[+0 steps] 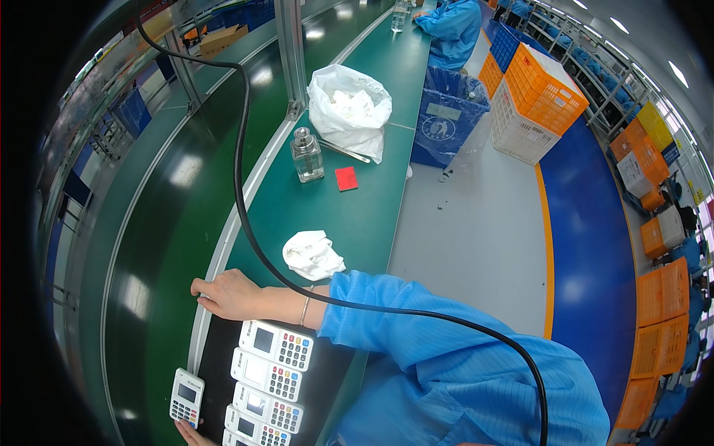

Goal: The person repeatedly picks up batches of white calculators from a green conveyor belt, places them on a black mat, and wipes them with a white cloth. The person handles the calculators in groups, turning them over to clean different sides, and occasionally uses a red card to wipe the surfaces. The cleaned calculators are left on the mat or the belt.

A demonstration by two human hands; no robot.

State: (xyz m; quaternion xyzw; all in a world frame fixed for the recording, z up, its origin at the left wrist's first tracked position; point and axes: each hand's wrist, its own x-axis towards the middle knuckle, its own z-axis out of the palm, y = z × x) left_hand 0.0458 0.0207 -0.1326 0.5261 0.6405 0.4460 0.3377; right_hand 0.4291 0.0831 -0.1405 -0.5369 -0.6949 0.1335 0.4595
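At the lower left, a white handheld card payment terminal (pixel 187 397) with a small screen and keypad lies over the metal rail. My left hand (pixel 192 434), partly cut off by the lower edge, grips its near end. My right hand (pixel 229 294) reaches across to the rail, fingers loosely bent and apart, with nothing visible in them. Below my right wrist, several similar terminals (pixel 277 345) rest in a row on a black mat (pixel 327 364). Just beyond my right forearm is a crumpled white cloth (pixel 312 254).
A black cable (pixel 239 149) hangs across the view and over my right sleeve. Farther along the green bench stand a glass pump bottle (pixel 307 156), a red square pad (pixel 346 178) and a white plastic bag (pixel 349 104). A blue bin (pixel 442 123) and stacked crates (pixel 539 93) stand right; a co-worker (pixel 454 30) sits beyond.
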